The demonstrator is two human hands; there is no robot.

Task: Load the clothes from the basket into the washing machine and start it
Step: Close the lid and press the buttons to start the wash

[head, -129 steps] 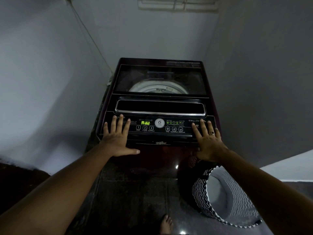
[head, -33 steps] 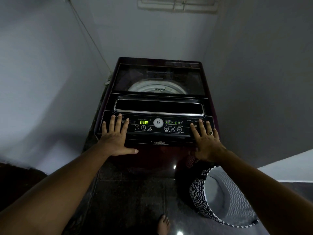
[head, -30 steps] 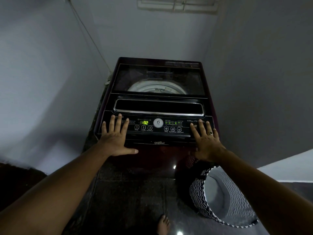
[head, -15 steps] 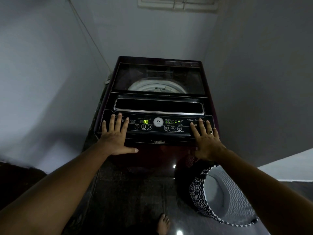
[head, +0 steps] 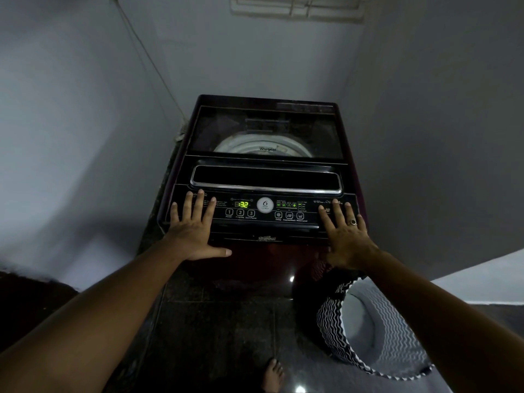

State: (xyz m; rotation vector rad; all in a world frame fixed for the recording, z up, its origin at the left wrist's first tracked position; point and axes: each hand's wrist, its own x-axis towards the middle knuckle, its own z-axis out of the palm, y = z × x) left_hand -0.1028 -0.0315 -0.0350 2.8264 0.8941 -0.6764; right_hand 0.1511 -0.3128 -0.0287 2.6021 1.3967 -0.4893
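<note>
A dark top-loading washing machine stands in a corner with its glass lid down; the white drum rim shows through the glass. Its green display reads 1:32 above the numbered buttons. My left hand rests flat with straight fingers on the left end of the control panel. My right hand, with a ring on one finger, rests flat on the right end. A black-and-white zigzag basket stands on the floor at the lower right, and no clothes show in its pale inside.
Grey walls close in on the left, back and right of the machine. A cord runs down the left wall. A vent sits high on the back wall. My bare foot stands on the dark tiled floor.
The display went from "Add" to "CUP" to a time of 1:32. Both hands have stayed flat on the panel.
</note>
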